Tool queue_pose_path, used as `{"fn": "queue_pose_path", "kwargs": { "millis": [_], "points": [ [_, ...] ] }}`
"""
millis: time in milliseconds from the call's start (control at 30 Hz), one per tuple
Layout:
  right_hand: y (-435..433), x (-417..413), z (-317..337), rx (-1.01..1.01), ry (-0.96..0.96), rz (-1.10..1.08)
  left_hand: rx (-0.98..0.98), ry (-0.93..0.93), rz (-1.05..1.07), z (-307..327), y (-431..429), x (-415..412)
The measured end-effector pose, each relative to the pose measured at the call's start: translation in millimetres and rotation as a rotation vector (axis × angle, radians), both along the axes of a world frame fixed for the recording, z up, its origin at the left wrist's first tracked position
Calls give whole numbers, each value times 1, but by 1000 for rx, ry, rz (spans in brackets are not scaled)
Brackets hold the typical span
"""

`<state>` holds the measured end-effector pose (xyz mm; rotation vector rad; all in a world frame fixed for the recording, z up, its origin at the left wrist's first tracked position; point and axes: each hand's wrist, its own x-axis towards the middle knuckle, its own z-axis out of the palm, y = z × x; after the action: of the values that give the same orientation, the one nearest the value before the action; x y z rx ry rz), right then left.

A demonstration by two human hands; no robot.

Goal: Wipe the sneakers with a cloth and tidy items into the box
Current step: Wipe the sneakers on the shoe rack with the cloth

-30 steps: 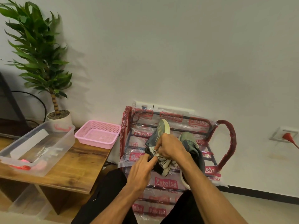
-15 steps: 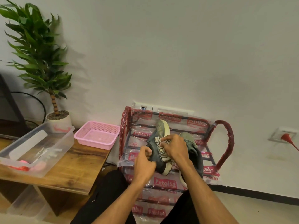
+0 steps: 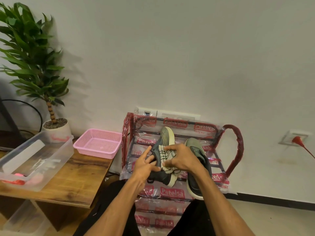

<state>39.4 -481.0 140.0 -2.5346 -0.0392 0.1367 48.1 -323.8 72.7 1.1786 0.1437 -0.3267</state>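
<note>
Two grey-green sneakers lie on a plastic-wrapped rack (image 3: 236, 147). The left sneaker (image 3: 166, 138) is tipped on its side with its pale sole facing right. My left hand (image 3: 144, 165) holds its dark upper, index finger raised and thumb on the shoe. My right hand (image 3: 182, 158) grips a white cloth with dark lines (image 3: 164, 155) and presses it on that sneaker's side. The right sneaker (image 3: 196, 150) lies behind my right wrist, partly hidden. A clear plastic box (image 3: 56, 160) with small items in it stands on the wooden table to the left.
A pink mesh basket (image 3: 98, 143) sits at the table's (image 3: 80, 183) right end, next to the rack. A potted plant (image 3: 34, 65) stands behind the box. A red plug (image 3: 297, 139) with its cord is in a wall socket at right. My legs are below the rack.
My right hand has slid the cloth along the left sneaker's side. My left hand has shifted its hold on the shoe, the index finger now lifted off.
</note>
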Motion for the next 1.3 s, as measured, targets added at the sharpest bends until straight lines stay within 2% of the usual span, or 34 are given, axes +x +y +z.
{"fn": "queue_pose_path", "kwargs": {
  "millis": [133, 200, 267, 367, 467, 567, 733, 800, 967, 1167, 1300],
  "points": [
    [6, -1, -5, -170, -37, 1, 2, -36, -46, 0, 3, -5],
    [11, -3, -7, -298, -80, -23, 55, -69, -75, 3, 1, -9],
    [16, -4, -8, -334, -106, -35, 120, -109, -93, 5, -1, -12],
    [21, -3, -10, -282, -156, -62, 194, -151, -60, 4, -2, -13],
    [22, -3, -11, -219, -139, -55, 176, -159, -16, 2, -2, -12],
    [22, -5, -13, -259, -175, -35, 175, -146, -15, 4, -2, -11],
    [29, -1, -15, -289, -290, -119, 278, -167, -57, 6, -5, -9],
    [31, 1, -11, -249, -289, -137, 262, -163, -39, 5, -4, -7],
    [32, -6, -11, -228, -255, -25, 239, -199, 11, -4, -5, 4],
    [35, -2, -15, -248, -321, -123, 230, -189, -13, -2, -13, 1],
    [37, -6, -8, -193, -260, -94, 302, -223, 45, -4, -11, 3]
  ]
}}
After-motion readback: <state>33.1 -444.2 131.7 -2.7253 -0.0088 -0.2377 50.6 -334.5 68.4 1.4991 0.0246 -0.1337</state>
